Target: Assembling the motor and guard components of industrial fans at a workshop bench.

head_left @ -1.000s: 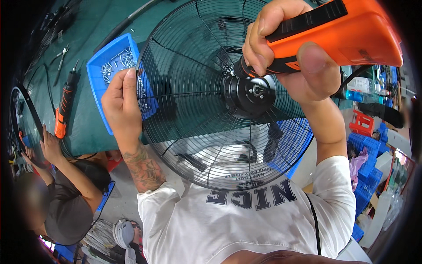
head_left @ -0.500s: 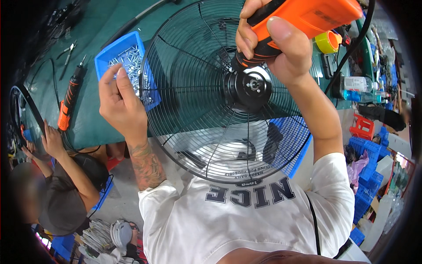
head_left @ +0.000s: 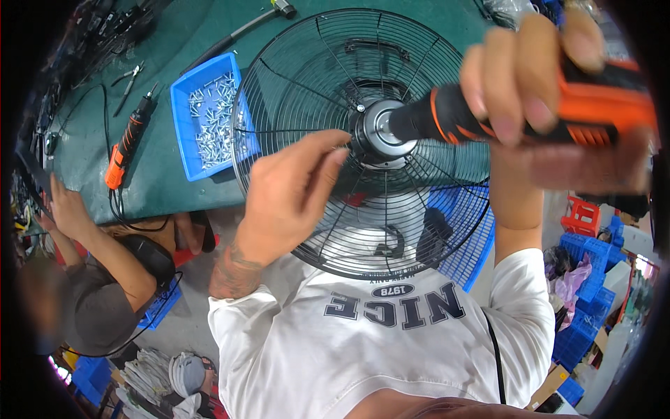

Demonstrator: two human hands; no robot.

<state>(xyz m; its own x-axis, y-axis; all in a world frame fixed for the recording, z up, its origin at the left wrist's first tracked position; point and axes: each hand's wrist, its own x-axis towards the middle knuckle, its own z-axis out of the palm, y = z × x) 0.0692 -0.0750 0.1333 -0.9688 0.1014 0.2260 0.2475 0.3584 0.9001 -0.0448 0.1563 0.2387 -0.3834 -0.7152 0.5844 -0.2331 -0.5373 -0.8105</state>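
My right hand (head_left: 523,87), blurred by motion, grips an orange and black electric screwdriver (head_left: 447,115) held sideways. Its tip end meets the silver and black motor hub (head_left: 380,143) in the middle of a round black wire fan guard (head_left: 426,59). From the left my left hand (head_left: 283,202) reaches over the guard, thumb and forefinger pinched at the hub's left side. Whatever those fingertips hold is too small to make out. One screw head (head_left: 361,108) shows on the hub's upper edge.
Left of the guard stands a blue bin (head_left: 180,129) of silver screws (head_left: 213,105). A second electric screwdriver (head_left: 125,143), pliers (head_left: 129,87) and a hammer (head_left: 241,31) lie on the green table (head_left: 157,192). Another person's hand (head_left: 70,209) is at the far left.
My left hand has moved from beside the screw bin to the hub. The screwdriver has swung down and right, from upright tilt to sideways, with its tip end at the hub.
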